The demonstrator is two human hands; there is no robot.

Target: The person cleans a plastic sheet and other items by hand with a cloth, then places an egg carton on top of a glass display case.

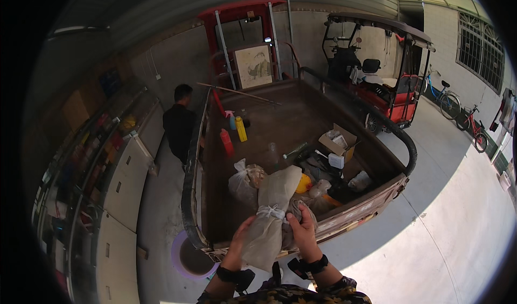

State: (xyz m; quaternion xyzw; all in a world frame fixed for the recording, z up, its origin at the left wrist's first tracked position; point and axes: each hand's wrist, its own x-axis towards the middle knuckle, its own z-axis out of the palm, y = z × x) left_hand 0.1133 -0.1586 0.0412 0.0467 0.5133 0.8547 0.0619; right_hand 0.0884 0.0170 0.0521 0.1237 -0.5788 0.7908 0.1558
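Note:
Both hands hold a pale cloth bundle (pixel 278 187), tied round its middle with a white string, over the rear edge of a cargo tricycle's bed. My left hand (pixel 241 239) lies against its left side, its fingers partly hidden. My right hand (pixel 302 228) grips it near the knot, beside a brownish crumpled cloth (pixel 299 209). Just beyond, a knotted clear plastic bag (pixel 244 185) lies to the left. To the right are a yellow round object (pixel 303 183), small plastic bags (pixel 320 188) and an open cardboard box (pixel 339 142) with small items inside.
The bed's black-padded rail (pixel 363 106) curves along the right. Inside stand a yellow bottle (pixel 240 129), a red bottle (pixel 226 143) and a spray bottle; a wooden stick (pixel 238 92) lies across. A person (pixel 177 122) is at the left, near glass display cabinets (pixel 121 174). A purple basin (pixel 194 257) stands below.

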